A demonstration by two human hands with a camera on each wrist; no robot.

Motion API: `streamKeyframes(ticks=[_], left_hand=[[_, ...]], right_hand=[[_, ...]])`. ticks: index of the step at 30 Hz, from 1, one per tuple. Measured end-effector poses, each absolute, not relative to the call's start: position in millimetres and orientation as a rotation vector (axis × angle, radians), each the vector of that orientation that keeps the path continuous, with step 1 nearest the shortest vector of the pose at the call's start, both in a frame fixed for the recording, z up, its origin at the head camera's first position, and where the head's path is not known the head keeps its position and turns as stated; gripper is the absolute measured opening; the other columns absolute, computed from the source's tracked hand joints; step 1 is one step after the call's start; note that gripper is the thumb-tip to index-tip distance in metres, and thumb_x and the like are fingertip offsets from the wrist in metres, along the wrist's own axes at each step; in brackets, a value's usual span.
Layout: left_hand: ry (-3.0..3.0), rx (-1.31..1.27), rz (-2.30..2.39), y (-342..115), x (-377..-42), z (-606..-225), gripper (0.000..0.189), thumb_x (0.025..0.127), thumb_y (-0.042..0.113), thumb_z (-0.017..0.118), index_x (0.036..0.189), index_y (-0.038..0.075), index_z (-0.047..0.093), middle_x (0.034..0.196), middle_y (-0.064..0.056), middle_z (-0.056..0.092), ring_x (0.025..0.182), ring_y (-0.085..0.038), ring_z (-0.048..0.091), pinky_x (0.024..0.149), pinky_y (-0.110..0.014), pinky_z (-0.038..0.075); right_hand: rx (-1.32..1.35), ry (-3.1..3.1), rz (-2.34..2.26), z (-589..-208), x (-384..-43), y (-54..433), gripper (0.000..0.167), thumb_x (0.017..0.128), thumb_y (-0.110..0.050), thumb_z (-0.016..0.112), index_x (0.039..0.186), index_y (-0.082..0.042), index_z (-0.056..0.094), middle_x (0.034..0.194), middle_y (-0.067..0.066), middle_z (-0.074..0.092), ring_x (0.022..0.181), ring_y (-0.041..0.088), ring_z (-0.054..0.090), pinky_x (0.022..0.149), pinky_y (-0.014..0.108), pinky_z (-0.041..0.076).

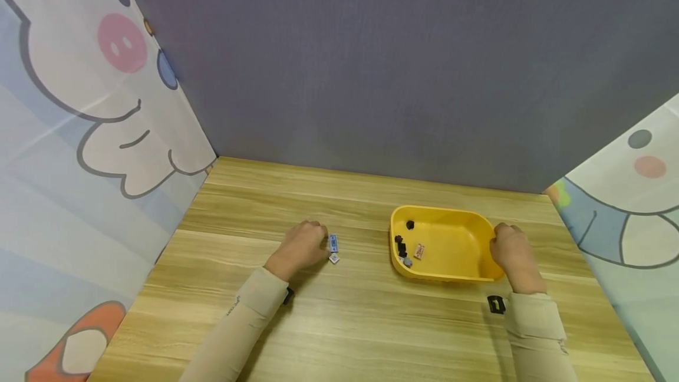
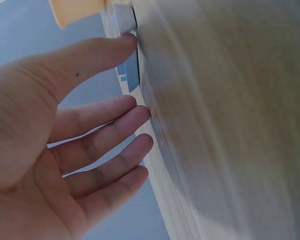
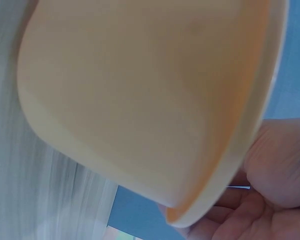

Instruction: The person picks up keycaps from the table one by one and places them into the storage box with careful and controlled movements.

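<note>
My left hand [image 1: 304,245] is low over the wooden table, just left of a small blue rectangular piece [image 1: 333,243] and a small white square piece [image 1: 334,258]. In the left wrist view its fingers are spread and slightly bent, and the thumb [image 2: 102,55] overlaps the blue piece [image 2: 132,70]. Nothing is held between thumb and fingers. My right hand [image 1: 513,252] grips the right rim of a yellow plastic bin [image 1: 456,246]. In the right wrist view, the curled fingers [image 3: 230,215] are partly hidden behind the bin's rim [image 3: 240,145].
Several small black pieces [image 1: 401,248], a grey piece [image 1: 408,262] and a pinkish printed piece [image 1: 419,251] lie toward the bin's left side. A grey panel [image 1: 392,75] rises along the table's [image 1: 371,329] back edge. Cartoon-printed sheets [image 1: 63,146] flank both sides.
</note>
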State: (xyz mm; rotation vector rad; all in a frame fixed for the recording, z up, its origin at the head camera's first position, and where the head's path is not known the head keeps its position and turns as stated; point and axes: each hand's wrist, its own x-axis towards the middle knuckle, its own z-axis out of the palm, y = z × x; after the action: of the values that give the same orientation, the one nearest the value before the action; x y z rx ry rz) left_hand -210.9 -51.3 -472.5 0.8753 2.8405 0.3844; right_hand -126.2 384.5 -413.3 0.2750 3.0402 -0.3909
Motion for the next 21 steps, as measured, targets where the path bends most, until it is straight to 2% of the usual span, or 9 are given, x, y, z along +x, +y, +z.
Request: streamKeyframes(ticks=[8, 16, 21], left_hand=[[2.845, 0.9, 0.378, -47.8, -210.8, -473.2, 0.033, 0.079, 0.035, 0.086, 0.094, 0.01, 0.071, 0.084, 0.001, 0.061, 0.077, -0.017, 0.058, 0.067, -0.034, 0.053], [2.845, 0.91, 0.399, -45.8, -213.0, -474.6, 0.033, 0.078, 0.034, 0.087, 0.094, 0.01, 0.071, 0.084, 0.002, 0.059, 0.078, -0.017, 0.057, 0.065, -0.033, 0.053], [2.849, 0.928, 0.419, -45.2, -215.1, -475.2, 0.028, 0.077, 0.032, 0.087, 0.087, 0.013, 0.069, 0.081, 0.004, 0.058, 0.076, -0.016, 0.056, 0.064, -0.034, 0.051]], right_hand=[[0.284, 3.029, -0.416, -412.7, -124.4, 384.3, 0.021, 0.089, 0.008, 0.046, 0.101, 0.023, 0.054, 0.087, 0.033, 0.053, 0.08, 0.044, 0.056, 0.068, 0.052, 0.05], [0.269, 3.056, -0.393, -413.6, -125.6, 384.7, 0.017, 0.087, 0.008, 0.047, 0.095, 0.021, 0.055, 0.082, 0.03, 0.053, 0.079, 0.044, 0.055, 0.069, 0.054, 0.05], [0.263, 3.062, -0.396, -415.5, -125.6, 385.9, 0.016, 0.087, 0.008, 0.047, 0.095, 0.02, 0.055, 0.081, 0.029, 0.052, 0.078, 0.043, 0.055, 0.068, 0.054, 0.049]])
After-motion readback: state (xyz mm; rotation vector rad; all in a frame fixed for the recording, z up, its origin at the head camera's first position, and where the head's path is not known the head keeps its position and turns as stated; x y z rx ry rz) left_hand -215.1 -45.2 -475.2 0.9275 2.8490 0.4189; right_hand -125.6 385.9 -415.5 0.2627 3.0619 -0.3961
